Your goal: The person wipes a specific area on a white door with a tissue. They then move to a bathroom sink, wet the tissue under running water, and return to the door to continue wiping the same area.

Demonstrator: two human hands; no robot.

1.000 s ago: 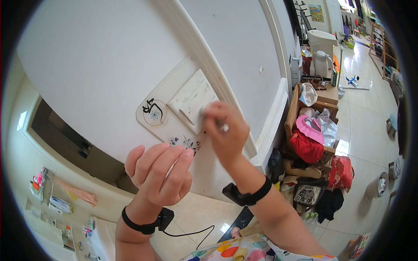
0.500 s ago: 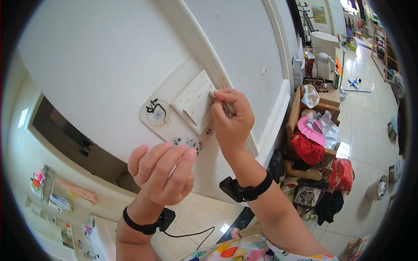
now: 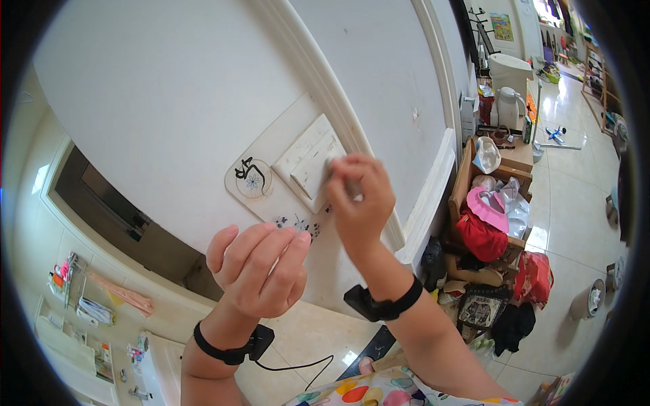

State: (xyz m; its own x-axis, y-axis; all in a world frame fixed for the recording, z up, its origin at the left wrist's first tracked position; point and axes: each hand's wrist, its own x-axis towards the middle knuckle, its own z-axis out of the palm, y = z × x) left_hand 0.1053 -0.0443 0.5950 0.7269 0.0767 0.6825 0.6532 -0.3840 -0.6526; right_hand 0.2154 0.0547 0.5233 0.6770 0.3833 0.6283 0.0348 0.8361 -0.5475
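On the white wall, a white switch plate (image 3: 296, 150) with a wide rocker (image 3: 317, 166) is mounted over a clear backing sheet (image 3: 238, 152) with blue flower prints and a dark written mark. Grey smudges show on the switch plate. At its right edge, my right hand (image 3: 365, 199) is closed in a pinch, fingertips smeared by motion. Something small and pale seems to be between them, too blurred to name. Below the backing sheet, my left hand (image 3: 261, 267) hovers with its fingers loosely bent and slightly apart, and nothing shows in it. Both wrists wear black bands.
A raised white moulding (image 3: 332, 81) runs close beside the switch plate. To the right stands a wooden box (image 3: 521, 177) heaped with cloths and a pink hat (image 3: 487, 211); bags lie below it. At left is a doorway (image 3: 101, 203); a black cable (image 3: 305, 365) hangs between my arms.
My right hand has slid a little down along the switch plate's right edge and is now blurred. The view has shifted slightly; my left hand keeps its pose.
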